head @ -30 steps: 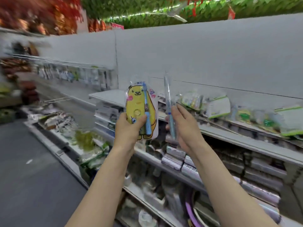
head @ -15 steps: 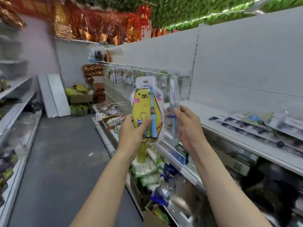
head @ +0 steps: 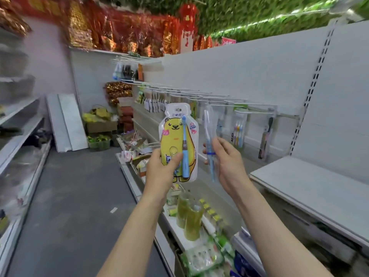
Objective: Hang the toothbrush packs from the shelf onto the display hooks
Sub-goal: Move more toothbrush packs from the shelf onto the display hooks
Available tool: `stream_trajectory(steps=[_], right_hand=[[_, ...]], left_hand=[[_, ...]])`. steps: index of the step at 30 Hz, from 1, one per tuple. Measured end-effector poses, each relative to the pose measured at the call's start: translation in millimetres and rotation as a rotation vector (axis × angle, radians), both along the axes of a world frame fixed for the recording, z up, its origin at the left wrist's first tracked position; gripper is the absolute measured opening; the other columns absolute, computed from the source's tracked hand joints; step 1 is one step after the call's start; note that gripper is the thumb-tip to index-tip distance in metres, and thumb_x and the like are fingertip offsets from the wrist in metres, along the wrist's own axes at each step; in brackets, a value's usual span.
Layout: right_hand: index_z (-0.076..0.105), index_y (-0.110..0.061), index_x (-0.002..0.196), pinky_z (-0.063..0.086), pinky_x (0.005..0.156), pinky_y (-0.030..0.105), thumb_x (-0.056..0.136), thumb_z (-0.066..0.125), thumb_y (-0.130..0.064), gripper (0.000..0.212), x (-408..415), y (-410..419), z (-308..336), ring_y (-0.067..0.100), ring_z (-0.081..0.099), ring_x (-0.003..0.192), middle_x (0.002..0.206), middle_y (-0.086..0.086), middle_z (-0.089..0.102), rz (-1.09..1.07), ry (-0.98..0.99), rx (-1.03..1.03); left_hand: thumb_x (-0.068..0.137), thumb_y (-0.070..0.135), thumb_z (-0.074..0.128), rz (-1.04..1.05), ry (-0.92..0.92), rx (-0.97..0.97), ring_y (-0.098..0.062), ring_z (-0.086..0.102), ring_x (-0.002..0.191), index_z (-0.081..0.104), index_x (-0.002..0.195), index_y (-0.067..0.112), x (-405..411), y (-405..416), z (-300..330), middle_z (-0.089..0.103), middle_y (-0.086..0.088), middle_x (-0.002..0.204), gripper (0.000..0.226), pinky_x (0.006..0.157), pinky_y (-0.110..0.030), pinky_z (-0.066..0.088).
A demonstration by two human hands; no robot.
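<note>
White shop shelving lines an aisle, wire display hooks [head: 217, 100] running along its back panel at 1 o'clock. A person's left hand [head: 162, 168] grasps an upright yellow bear toothbrush pack [head: 175, 140]; the right hand [head: 227, 162] pinches a clear toothbrush pack [head: 209, 128] edge-on, just below the hooks.

1. We see a grey floor [head: 65, 196] running down the shop aisle.
2. We see white back panels [head: 249, 76] on the right.
3. We see red-gold decorations [head: 119, 33] and green foliage [head: 249, 15] overhead.
4. We see white boards [head: 67, 120] leaning against the far wall.
</note>
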State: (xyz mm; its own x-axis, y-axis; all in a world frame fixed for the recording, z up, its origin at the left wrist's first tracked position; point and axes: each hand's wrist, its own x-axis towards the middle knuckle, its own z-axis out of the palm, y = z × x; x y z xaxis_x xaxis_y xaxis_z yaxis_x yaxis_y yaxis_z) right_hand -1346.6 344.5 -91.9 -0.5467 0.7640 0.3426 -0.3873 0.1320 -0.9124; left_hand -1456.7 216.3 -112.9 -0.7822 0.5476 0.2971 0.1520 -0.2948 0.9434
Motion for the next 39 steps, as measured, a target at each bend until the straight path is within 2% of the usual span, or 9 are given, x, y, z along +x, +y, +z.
stream_trajectory(steps=[5,10,12,15,21,25,31,34,39], right_hand=[[0.070,-0.016,0.105,0.054,0.067,0.028,0.099,0.060,-0.026,0.016,-84,26,-8,0.015,0.064,0.087,0.097,0.004,0.070,-0.125,-0.022,0.010],[0.071,-0.013,0.103,0.053,0.071,0.030,0.097,0.063,-0.022,0.013,-160,46,-13,0.018,0.060,0.087,0.088,0.001,0.068,-0.272,0.014,-0.016],[0.071,-0.014,0.104,0.054,0.077,0.033,0.094,0.067,-0.023,0.014,-189,52,-13,0.019,0.062,0.089,0.088,0.000,0.070,-0.333,0.011,-0.043],[0.071,-0.018,0.106,0.054,0.090,0.044,0.087,0.074,-0.029,0.022,-213,66,-13,0.019,0.065,0.091,0.089,-0.004,0.071,-0.451,0.020,-0.060],[0.065,-0.015,0.116,0.053,0.086,0.037,0.086,0.075,-0.027,0.034,-220,88,-21,0.017,0.065,0.094,0.094,-0.005,0.071,-0.617,0.053,-0.113],[0.064,-0.018,0.112,0.050,0.078,0.027,0.090,0.072,-0.023,0.024,-227,105,-22,0.014,0.066,0.093,0.098,-0.002,0.069,-0.647,0.025,-0.087],[0.064,-0.016,0.112,0.055,0.084,0.031,0.090,0.073,-0.020,0.024,-249,132,-27,0.015,0.067,0.090,0.094,0.000,0.069,-0.614,0.000,-0.064],[0.065,-0.017,0.114,0.055,0.084,0.033,0.089,0.074,-0.021,0.027,-257,144,-28,0.017,0.067,0.093,0.099,0.005,0.071,-0.599,-0.027,-0.055],[0.064,-0.019,0.108,0.052,0.077,0.027,0.087,0.076,-0.016,0.024,-270,157,-26,0.017,0.068,0.091,0.101,0.006,0.072,-0.596,-0.034,-0.005]], left_hand=[[0.092,0.023,0.069,-0.094,-0.014,0.007,-0.017,0.071,0.095,0.062,0.107,0.019,-101,35,-6,0.074,0.001,0.103,0.016,0.080,-0.035,0.058],[0.094,0.023,0.067,-0.249,-0.004,-0.002,-0.017,0.073,0.093,0.063,0.108,0.019,-190,70,-3,0.076,0.003,0.098,0.015,0.080,-0.037,0.059],[0.095,0.022,0.065,-0.302,0.005,-0.025,-0.017,0.072,0.090,0.062,0.106,0.018,-226,85,-2,0.075,0.003,0.094,0.012,0.078,-0.035,0.058],[0.096,0.024,0.063,-0.388,-0.007,-0.044,-0.019,0.072,0.091,0.061,0.104,0.021,-260,109,1,0.074,0.000,0.095,0.009,0.083,-0.041,0.059],[0.095,0.024,0.065,-0.562,-0.004,-0.055,-0.023,0.072,0.094,0.062,0.102,0.021,-275,153,-8,0.075,-0.002,0.095,0.008,0.085,-0.044,0.059],[0.095,0.021,0.065,-0.594,-0.028,0.000,-0.023,0.072,0.093,0.062,0.100,0.024,-277,175,-8,0.075,-0.004,0.097,0.006,0.084,-0.041,0.059],[0.096,0.023,0.064,-0.581,-0.045,0.011,-0.019,0.073,0.090,0.062,0.101,0.023,-289,200,-12,0.075,0.000,0.094,0.006,0.083,-0.042,0.059],[0.096,0.023,0.064,-0.565,-0.059,0.017,-0.019,0.073,0.090,0.062,0.102,0.023,-297,211,-12,0.075,-0.001,0.094,0.006,0.079,-0.037,0.059],[0.095,0.020,0.064,-0.530,-0.067,0.042,-0.012,0.073,0.081,0.061,0.100,0.021,-305,225,-12,0.075,0.000,0.091,0.005,0.063,-0.021,0.054]])
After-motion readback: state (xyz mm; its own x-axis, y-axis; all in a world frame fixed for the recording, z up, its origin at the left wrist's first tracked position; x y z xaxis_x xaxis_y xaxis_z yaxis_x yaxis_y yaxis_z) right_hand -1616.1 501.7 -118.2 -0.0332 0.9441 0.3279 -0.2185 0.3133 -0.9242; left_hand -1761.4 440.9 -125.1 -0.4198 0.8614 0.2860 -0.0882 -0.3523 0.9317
